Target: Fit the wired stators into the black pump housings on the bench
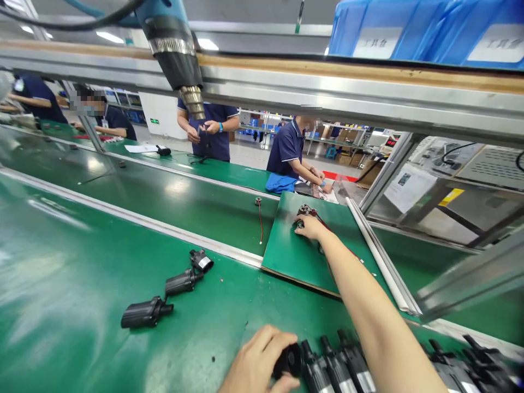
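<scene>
My left hand (262, 360) is closed around a black plastic housing (291, 358), its round open end facing me, at the bottom of the view. Beside it a row of similar black housings (338, 365), with narrow spouts and pale labels, lies along the front edge, partly behind my right forearm. My right hand (310, 226) reaches out over a raised green board (286, 256), fingers curled round a small round part (301, 223). Touching or close to that hand is a cluster of small round parts (306, 209) with thin red and dark wires.
Three black housings (143, 314) lie on the green bench to the left. One wired part (258, 202) sits in the sunken channel. A hot-air gun (176, 54) hangs overhead near a metal rail; blue bins (385, 30) stand above. Several co-workers (284, 150) are across the line.
</scene>
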